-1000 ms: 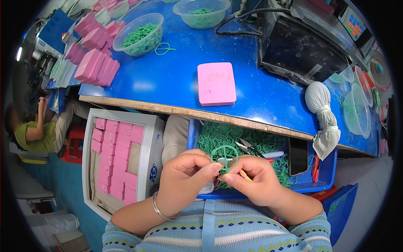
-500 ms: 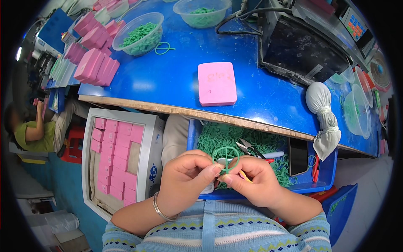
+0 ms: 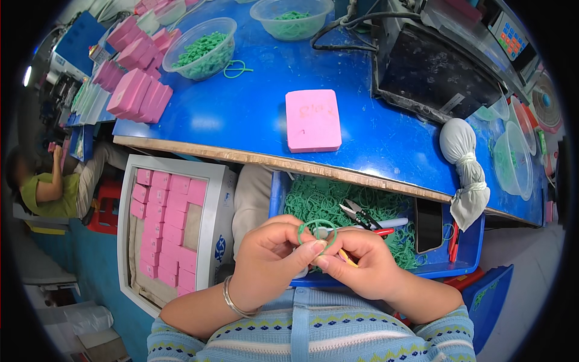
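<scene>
We see the blue worktop (image 3: 241,114) covering the far side of the blue tray (image 3: 463,266), limiting reach there. Our left hand (image 3: 276,250) and right hand (image 3: 366,265) are nearly closed in pinches; we cannot tell whether the right also holds the yellow handle (image 3: 347,258). Ahead, a smartphone (image 3: 429,225) and snips (image 3: 360,214) clutter the tray. Between our fingertips, over its near side, sits the thin green ring (image 3: 318,221): uneven pressure could kink it, a loose grip drop it.

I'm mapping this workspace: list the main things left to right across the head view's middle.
Red plastic stool, pale grey rectangular box of pink blocks, left fingers, thin round green loop, right fingers, black rectangular phone, knotted white cloth bundle.
</scene>
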Tool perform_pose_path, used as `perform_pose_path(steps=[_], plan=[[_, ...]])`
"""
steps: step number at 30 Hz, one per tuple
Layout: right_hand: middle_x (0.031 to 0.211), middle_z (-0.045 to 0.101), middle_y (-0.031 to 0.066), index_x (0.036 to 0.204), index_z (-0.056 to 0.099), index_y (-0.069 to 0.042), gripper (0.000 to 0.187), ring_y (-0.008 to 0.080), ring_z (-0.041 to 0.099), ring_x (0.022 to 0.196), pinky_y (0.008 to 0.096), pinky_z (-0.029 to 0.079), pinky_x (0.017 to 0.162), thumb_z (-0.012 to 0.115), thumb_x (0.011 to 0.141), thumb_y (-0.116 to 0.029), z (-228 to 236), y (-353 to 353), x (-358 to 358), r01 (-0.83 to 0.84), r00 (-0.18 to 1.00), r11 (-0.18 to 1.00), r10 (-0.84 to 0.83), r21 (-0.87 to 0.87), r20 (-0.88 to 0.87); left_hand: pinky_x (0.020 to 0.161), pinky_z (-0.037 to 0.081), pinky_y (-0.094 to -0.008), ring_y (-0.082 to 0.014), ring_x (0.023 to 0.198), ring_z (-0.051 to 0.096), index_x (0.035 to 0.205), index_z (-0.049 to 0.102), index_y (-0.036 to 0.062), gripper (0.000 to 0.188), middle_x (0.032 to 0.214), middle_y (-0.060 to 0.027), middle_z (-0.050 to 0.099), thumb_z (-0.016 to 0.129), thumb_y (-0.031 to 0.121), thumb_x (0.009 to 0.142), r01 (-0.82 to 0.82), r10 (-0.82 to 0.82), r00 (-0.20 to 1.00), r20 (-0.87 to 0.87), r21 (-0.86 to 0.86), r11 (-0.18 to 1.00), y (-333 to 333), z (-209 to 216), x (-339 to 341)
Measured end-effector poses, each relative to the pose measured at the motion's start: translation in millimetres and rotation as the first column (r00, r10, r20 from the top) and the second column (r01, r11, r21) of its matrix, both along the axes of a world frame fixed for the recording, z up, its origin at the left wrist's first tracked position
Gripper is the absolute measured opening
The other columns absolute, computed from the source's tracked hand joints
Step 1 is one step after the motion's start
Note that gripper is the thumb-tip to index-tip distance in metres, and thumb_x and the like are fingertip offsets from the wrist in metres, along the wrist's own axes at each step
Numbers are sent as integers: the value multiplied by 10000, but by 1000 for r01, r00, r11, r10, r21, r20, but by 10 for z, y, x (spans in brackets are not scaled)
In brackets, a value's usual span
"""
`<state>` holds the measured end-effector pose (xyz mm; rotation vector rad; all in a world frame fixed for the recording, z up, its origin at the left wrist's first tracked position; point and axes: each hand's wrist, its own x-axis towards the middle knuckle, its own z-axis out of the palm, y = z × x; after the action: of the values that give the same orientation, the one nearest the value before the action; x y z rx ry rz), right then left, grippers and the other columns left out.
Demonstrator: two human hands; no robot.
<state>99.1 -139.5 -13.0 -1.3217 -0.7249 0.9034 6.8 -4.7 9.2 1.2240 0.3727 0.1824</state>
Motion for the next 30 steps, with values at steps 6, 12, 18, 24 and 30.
perform_pose_path(steps=[6, 12, 18, 24, 30], plan=[[622, 471, -5, 769, 561, -32, 100, 67, 401, 555, 220, 330, 528, 608, 807, -112, 54, -20, 33, 110, 993, 993, -111, 35, 27, 533, 411, -187, -68, 641, 507, 736, 544, -20, 74, 793, -39, 481, 590, -21, 795, -19, 20, 1000, 17, -28, 999, -8, -9, -4], [744, 555, 39, 817, 541, -2, 93, 71, 490, 641, 226, 395, 575, 550, 847, -90, 132, -45, 115, 120, 991, 992, -117, 50, -59, 518, 363, -179, -43, 627, 458, 756, 561, -18, 49, 760, -16, 473, 589, -21, 797, 35, -34, 999, -14, 11, 999, -16, -18, -10], [753, 559, 53, 812, 527, 8, 121, 93, 541, 713, 235, 444, 636, 516, 872, -95, 174, -42, 108, 100, 941, 990, -63, 96, -331, 515, 351, -179, -32, 625, 436, 767, 566, -11, 40, 766, -13, 473, 591, -18, 797, 40, -40, 999, 4, 18, 999, -18, -23, -12], [723, 549, 54, 803, 547, -7, 111, 131, 525, 661, 281, 418, 600, 559, 841, -111, 174, -61, 175, 34, 999, 998, -35, -47, -10, 585, 409, -183, -57, 707, 484, 847, 579, -18, 51, 833, -32, 514, 592, -3, 800, 31, -37, 999, -37, -143, 989, 56, 139, 89], [702, 544, 72, 783, 560, -22, 75, 200, 521, 639, 298, 404, 582, 608, 782, -80, 212, -34, 156, 17, 935, 999, -6, -28, 355, 611, 463, -215, -92, 729, 550, 850, 585, -34, 75, 826, -59, 549, 573, 36, 825, 146, -140, 988, -60, 110, 983, 152, 113, 77]])
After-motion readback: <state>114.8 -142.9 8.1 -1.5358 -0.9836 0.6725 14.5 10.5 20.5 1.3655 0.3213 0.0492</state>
